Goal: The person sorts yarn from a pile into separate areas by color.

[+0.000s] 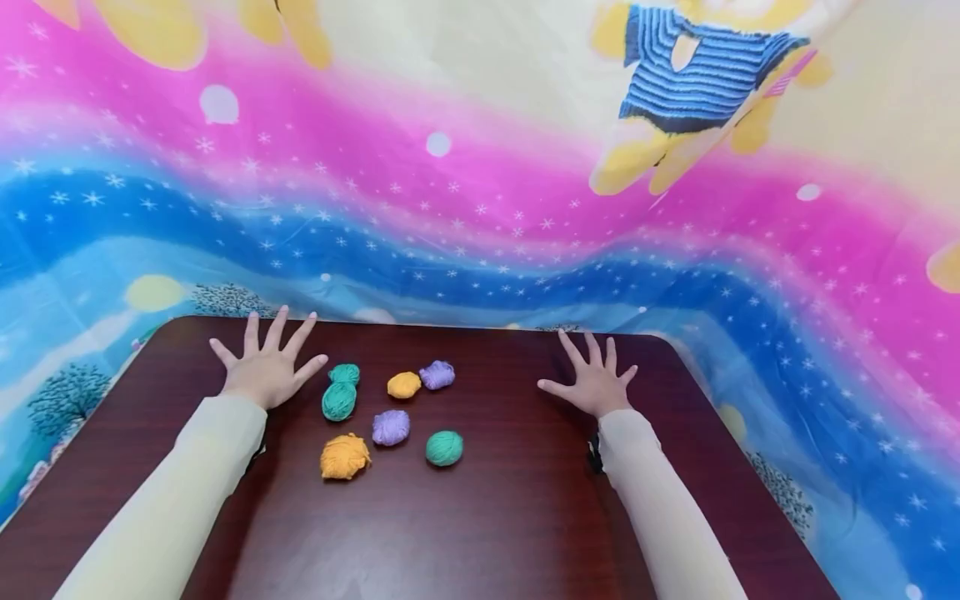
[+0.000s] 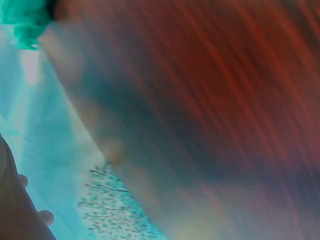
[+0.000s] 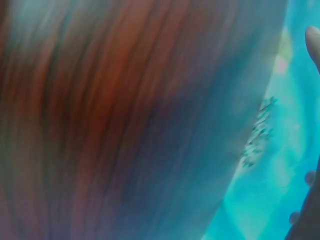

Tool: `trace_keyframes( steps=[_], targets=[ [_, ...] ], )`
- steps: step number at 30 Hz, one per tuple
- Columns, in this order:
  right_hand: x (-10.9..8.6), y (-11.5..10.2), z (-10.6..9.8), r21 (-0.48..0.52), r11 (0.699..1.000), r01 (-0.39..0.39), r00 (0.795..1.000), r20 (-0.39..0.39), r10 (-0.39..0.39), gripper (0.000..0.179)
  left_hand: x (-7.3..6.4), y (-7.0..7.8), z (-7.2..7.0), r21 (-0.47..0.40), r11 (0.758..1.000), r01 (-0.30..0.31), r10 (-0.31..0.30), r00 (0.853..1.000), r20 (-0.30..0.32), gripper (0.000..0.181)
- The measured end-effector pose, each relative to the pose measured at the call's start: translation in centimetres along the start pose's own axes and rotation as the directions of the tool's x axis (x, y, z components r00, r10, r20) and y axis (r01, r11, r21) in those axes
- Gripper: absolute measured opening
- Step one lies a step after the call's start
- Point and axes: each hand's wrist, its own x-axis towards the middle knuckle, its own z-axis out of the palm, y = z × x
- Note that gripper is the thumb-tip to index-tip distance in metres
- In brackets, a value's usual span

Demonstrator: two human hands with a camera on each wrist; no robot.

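Note:
Both hands are spread with straight fingers and hold nothing. The left hand [image 1: 264, 371] is over the far left of the dark wooden table [image 1: 495, 533], its thumb pointing at two green yarn balls [image 1: 340, 401] that lie one behind the other. At the far right is the right hand [image 1: 596, 385], away from the yarn. Between the hands, left of the middle, lie a small yellow yarn ball [image 1: 403, 385] beside a purple one [image 1: 437, 375]. Nearer are another purple ball [image 1: 391, 427], a larger orange-yellow ball [image 1: 345, 457] and a single green ball [image 1: 444, 448]. In the left wrist view, green yarn [image 2: 25, 22] shows at the top corner.
A printed cloth [image 1: 480, 208] with pink and blue bands, snowflakes and cartoon figures hangs behind the table and round its sides. The table's far edge runs just beyond the fingertips. A dark band [image 1: 596, 454] shows at the right wrist.

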Motion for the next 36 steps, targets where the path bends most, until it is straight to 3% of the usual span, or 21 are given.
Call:
trace_keyframes(
  steps=[8,14,17,19,24,32,36],
  targets=[
    [-0.6,-2.7,-0.3,0.07,0.995,0.069,0.997,-0.028,-0.067,0.107,-1.2,1.6,-0.5,-0.035,0.998,-0.061,0.058,0.995,-0.076,0.08],
    [-1.7,-5.1,0.0,0.23,0.96,0.158,0.986,-0.096,-0.139,0.104,-2.5,2.4,-0.5,-0.046,0.993,-0.104,0.098,0.987,-0.125,0.078],
    [-2.3,-6.3,0.6,0.37,0.911,0.182,0.981,-0.127,-0.144,0.095,-3.3,2.8,-0.3,-0.041,0.99,-0.137,0.13,0.98,-0.151,0.078],
    [-2.7,-7.1,1.2,0.47,0.861,0.192,0.98,-0.145,-0.139,0.087,-3.7,3.1,-0.1,-0.035,0.987,-0.156,0.149,0.977,-0.153,0.077],
    [-3.5,-9.1,2.6,0.641,0.739,0.205,0.979,-0.148,-0.143,0.072,-4.6,4.1,0.4,-0.058,0.983,-0.176,0.169,0.979,-0.11,0.076],
    [-4.2,-11.6,3.7,0.772,0.602,0.205,0.967,-0.065,-0.245,0.058,-5.7,5.1,1.3,-0.057,0.975,-0.216,0.209,0.972,-0.107,0.074],
    [-4.6,-12.5,3.6,0.8,0.57,0.186,0.949,0.003,-0.314,0.056,-5.9,5.5,1.7,-0.055,0.973,-0.224,0.216,0.97,-0.113,0.073]
  ],
)
